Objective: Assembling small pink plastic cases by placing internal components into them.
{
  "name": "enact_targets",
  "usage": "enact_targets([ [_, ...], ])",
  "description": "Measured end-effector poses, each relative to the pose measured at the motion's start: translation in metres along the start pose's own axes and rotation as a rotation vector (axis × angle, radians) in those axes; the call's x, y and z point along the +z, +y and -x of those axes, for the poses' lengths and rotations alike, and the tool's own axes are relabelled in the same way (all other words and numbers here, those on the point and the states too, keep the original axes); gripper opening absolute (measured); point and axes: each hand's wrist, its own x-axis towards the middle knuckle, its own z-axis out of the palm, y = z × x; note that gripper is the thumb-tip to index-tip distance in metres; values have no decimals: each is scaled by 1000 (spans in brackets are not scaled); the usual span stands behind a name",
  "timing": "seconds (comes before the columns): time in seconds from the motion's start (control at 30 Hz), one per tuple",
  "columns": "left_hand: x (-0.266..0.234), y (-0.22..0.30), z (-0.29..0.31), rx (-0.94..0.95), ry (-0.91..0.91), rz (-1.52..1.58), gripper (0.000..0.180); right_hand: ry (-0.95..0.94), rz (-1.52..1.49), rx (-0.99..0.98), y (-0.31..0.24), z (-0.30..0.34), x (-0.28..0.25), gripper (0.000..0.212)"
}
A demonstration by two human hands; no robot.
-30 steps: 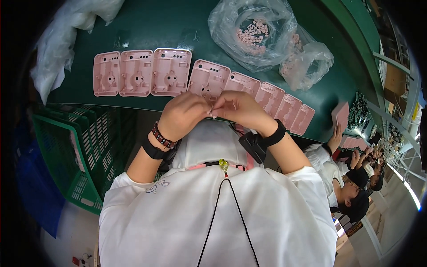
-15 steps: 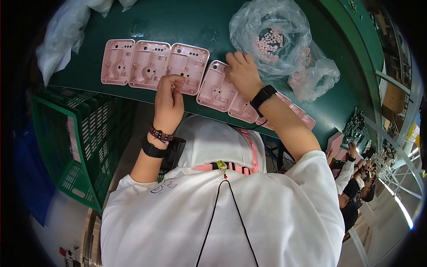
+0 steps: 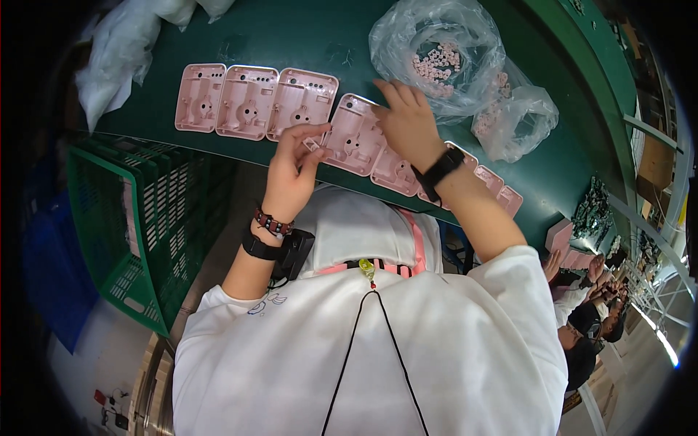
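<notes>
- Left hand (image 3: 291, 174): centre of the frame, slightly left. Thumb and fingertips grasp a small part.
- Small part (image 3: 311, 144): pale pink, hard-looking, angular, with a recess visible on its face. It is located between the left thumb and fingers, in front of the gap between the third and fourth cases counted from the left.
- Right hand (image 3: 413, 123): centre of the frame, slightly right, back of the hand uppermost, fingers extended and partly spread. The fingers lie along the right side of the fourth case (image 3: 355, 134). The underside is hidden; whether the hand grasps anything cannot be told.
- Third case (image 3: 305, 91): smooth pink shell, shallow, rounded corners, raised rim. The interior has moulded ribs, a dark round hole near the top and a row of smaller holes.
- Row of cases: shells of matching shape run from upper left to right of centre. The forearm partly covers those on the right.
- Table (image 3: 291, 40): flat, dark green, lightly glossy.
- Large bag (image 3: 389, 47): upper right, clear crinkled film, mouth spread into a ring around loose pink pieces (image 3: 435, 64).
- Smaller bag (image 3: 534, 112): clear, creased film, just beside the large bag.
- Crate (image 3: 104, 164): left of the frame, green, rigid, with slotted walls.
</notes>
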Motion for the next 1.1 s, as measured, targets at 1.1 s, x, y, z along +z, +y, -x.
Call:
enact_targets([
  [1.1,75,-2,52,-93,177,-185,23,-4,-103,-5,5,17,24,29],
])
